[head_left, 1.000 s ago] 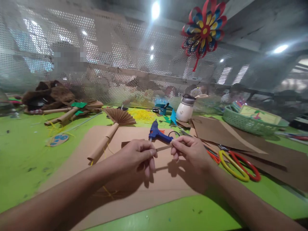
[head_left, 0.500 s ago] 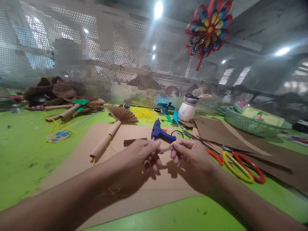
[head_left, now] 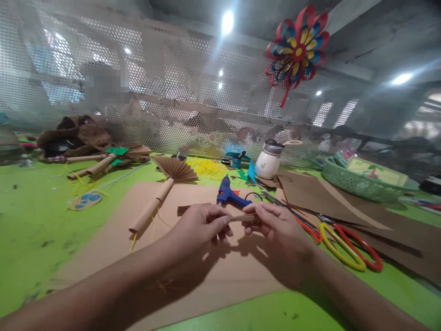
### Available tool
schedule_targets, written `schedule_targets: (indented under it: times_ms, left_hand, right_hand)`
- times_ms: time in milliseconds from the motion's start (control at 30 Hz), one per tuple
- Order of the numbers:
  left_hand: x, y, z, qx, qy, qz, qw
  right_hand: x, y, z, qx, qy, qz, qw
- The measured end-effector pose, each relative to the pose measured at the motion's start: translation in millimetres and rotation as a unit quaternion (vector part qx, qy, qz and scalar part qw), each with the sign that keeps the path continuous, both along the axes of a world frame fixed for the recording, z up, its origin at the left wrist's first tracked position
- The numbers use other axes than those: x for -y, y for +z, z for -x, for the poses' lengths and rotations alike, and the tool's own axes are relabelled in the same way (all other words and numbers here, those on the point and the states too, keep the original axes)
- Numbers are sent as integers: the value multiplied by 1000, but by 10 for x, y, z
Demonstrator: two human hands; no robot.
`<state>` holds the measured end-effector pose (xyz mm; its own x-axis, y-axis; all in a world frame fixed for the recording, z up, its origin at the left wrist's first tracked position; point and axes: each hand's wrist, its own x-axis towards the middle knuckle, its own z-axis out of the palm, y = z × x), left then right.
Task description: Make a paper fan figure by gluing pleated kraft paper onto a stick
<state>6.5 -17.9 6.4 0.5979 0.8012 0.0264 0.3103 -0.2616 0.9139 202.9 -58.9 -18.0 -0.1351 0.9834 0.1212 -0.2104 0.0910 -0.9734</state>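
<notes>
My left hand (head_left: pixel 200 225) and my right hand (head_left: pixel 275 227) each pinch one end of a thin folded strip of brown paper (head_left: pixel 241 217), held just above a large brown paper sheet (head_left: pixel 117 239). The fingertips of both hands are pressed together on the strip. A pleated brown strip (head_left: pixel 184 209) lies on the sheet just behind my left hand. Behind the strip, close to both hands, rests a blue glue gun (head_left: pixel 229 195).
A brown paper fan on a rolled handle (head_left: pixel 161 186) lies left of centre. Scissors with red and yellow handles (head_left: pixel 344 243) rest on the right, beside more brown sheets (head_left: pixel 320 193). A white jar (head_left: pixel 268 161) and a green basket (head_left: pixel 361 179) stand behind. A perforated screen closes the back of the green table (head_left: pixel 34 211).
My two hands have drawn closer together along the paper strip, so less of it shows between them. The view has shifted slightly.
</notes>
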Motion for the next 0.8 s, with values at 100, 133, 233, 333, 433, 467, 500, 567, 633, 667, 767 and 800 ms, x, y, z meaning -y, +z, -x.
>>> schedule_targets:
  times_ms: [100,133,233,333,433,467,500,567,633,667,767,800]
  left_hand:
    - [-12,-19,45,-26,9,-156,987]
    - [-16,-28,60,-28,14,-199,979]
    - [-28,-49,90,-31,28,-266,963]
    - [-28,-47,97,-16,14,-262,965]
    - [-13,-32,99,-8,12,-253,967]
    - [-8,-26,100,-9,21,-251,968]
    - [-5,-20,101,-8,31,-244,969]
    - [-9,-9,101,-2,40,-208,977]
    - [-26,-3,97,11,28,-141,990]
    - [-37,-4,94,18,19,-105,994]
    - [-57,-16,85,15,-4,-35,999]
    - [-55,-20,82,9,-15,-31,999]
  right_hand:
    - [5,25,17,8,-8,-4,1000]
    - [7,32,23,6,-12,-4,1000]
    - [14,30,29,-11,-29,0,1000]
    - [15,8,21,-4,-64,0,998]
    - [2,1,8,38,-106,-8,994]
    - [-5,6,3,53,-115,-14,992]
    - [-12,14,-2,68,-121,-20,990]
    - [-23,35,-13,97,-129,-35,986]
    - [-27,55,-20,127,-135,-49,981]
    - [-28,61,-20,141,-137,-58,979]
    - [-21,68,-1,175,-138,-80,972]
    - [-17,66,12,184,-138,-81,970]
